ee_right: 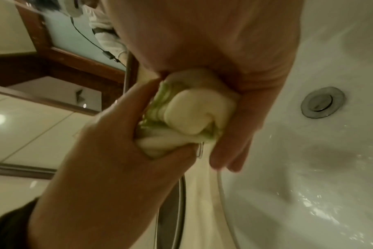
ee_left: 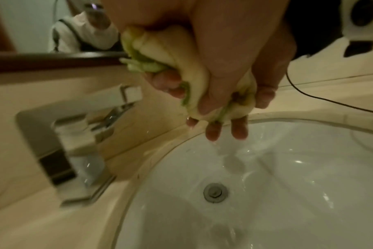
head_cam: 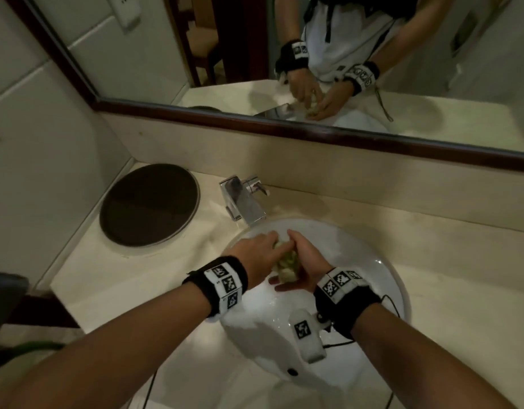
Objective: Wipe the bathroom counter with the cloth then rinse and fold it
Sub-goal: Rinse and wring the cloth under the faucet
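A wet cream-and-green cloth (head_cam: 286,262) is bunched into a tight wad over the white sink basin (head_cam: 373,278). My left hand (head_cam: 262,250) grips it from the left and my right hand (head_cam: 300,261) grips it from the right, both squeezing. In the left wrist view the cloth (ee_left: 181,50) bulges between curled fingers and water trickles from it into the basin (ee_left: 309,185). The right wrist view shows the cloth (ee_right: 194,116) pressed between my right hand (ee_right: 234,118) and my left hand (ee_right: 121,143).
A chrome faucet (head_cam: 244,202) stands at the back edge of the basin, just beyond my hands. The drain (ee_left: 216,192) lies below them. A dark round disc (head_cam: 150,205) sits on the beige counter (head_cam: 449,290) at the left. A framed mirror (head_cam: 417,69) runs along the wall.
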Demonstrator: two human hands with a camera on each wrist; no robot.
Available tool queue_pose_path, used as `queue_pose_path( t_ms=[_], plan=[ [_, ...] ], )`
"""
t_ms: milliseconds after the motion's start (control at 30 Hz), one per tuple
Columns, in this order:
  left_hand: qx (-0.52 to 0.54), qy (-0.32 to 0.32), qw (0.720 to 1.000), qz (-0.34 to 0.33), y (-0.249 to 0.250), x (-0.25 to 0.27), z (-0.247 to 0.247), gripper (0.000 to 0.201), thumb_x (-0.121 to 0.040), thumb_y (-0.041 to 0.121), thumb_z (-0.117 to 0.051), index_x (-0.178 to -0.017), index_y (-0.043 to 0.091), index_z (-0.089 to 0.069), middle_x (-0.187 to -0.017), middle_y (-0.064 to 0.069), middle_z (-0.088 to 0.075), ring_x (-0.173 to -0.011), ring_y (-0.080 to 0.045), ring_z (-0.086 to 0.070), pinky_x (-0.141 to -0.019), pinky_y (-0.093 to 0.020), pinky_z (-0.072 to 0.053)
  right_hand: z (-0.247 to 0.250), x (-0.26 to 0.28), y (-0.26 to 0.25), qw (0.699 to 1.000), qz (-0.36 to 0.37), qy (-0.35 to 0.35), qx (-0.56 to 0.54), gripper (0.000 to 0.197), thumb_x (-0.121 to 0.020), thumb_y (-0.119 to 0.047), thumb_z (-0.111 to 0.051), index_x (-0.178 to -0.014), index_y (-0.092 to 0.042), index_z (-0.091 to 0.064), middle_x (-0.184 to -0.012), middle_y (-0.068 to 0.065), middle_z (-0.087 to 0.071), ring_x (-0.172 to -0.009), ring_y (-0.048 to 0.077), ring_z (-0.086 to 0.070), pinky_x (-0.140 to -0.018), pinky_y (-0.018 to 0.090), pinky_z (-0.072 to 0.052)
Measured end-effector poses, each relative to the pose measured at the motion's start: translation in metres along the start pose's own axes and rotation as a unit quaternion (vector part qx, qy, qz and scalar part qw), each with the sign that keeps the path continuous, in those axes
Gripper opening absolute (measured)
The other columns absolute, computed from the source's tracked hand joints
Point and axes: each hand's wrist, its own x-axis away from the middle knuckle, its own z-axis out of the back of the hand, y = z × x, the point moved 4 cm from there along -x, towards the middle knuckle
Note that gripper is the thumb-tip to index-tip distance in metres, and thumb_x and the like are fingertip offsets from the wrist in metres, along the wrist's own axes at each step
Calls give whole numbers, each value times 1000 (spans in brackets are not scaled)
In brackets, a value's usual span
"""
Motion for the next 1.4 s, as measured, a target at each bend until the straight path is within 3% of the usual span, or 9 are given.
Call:
queue_pose_path(
  t_ms=[167,367,500,633,767,900,1000,1200,1400],
  plan=[
    [-28,76,996,43,30,-2,21,58,-95,19,-49,-143,0,-23,-128,-17,-47,-109,-29,-54,-81,-34,-53,11,26,-20,989,92,110,35,60,-96,-58,-33,-82,-11,-67,-68,10,-67,-56,24,-62,-52,25,-45],
    [106,93,983,116,31,-9,46,19,-92,22,-52,-108,13,-53,-104,-6,-63,-93,-26,-61,-77,-33,-50,15,50,-50,901,249,227,274,40,-99,-28,-37,-102,1,-65,-106,24,-64,-100,38,-60,-77,38,-47],
    [163,86,975,123,30,-11,52,13,-89,30,-56,-86,19,-62,-85,-1,-64,-78,-20,-61,-66,-27,-46,17,60,-61,841,277,281,370,31,-96,-26,-40,-72,-11,-54,-75,8,-55,-81,28,-53,-56,26,-29],
    [206,69,971,96,29,-13,47,20,-89,33,-56,-79,17,-64,-70,5,-61,-66,-15,-59,-56,-24,-45,14,70,-66,845,288,253,372,31,-97,-27,-40,-68,-19,-46,-81,7,-51,-77,21,-45,-71,29,-37],
    [334,77,934,101,23,-9,40,18,-79,35,-71,-78,17,-69,-69,3,-66,-65,-13,-63,-57,-25,-50,10,83,-70,822,396,285,294,45,-86,-15,-55,-47,-16,-32,-47,1,-31,-46,15,-28,-45,23,-22],
    [392,54,911,112,24,-8,43,25,-71,28,-81,-90,17,-70,-80,1,-70,-72,-15,-65,-66,-30,-55,10,87,-67,810,422,286,289,45,-83,-19,-56,-46,-14,-31,-45,0,-30,-45,13,-26,-45,27,-22],
    [526,-16,843,110,26,-3,40,27,-74,12,-79,-97,15,-66,-82,-3,-72,-65,-17,-65,-53,-28,-51,13,86,-62,822,434,262,260,45,-85,-16,-57,-45,-18,-38,-44,-4,-36,-45,10,-32,-47,26,-27],
    [674,-151,710,135,37,20,15,27,-83,6,-69,-108,13,-62,-99,-11,-71,-72,-23,-67,-59,-29,-53,9,94,-41,822,481,149,266,20,-96,-21,-57,-78,-17,-63,-68,-9,-59,-57,-6,-54,-54,9,-42],
    [566,14,811,146,27,21,18,25,-75,12,-78,-91,24,-63,-69,8,-61,-55,-6,-52,-52,-21,-41,22,94,-17,884,410,120,190,38,-96,-40,-52,-131,-27,-51,-121,2,-59,-104,16,-60,-87,35,-54]
  ],
)
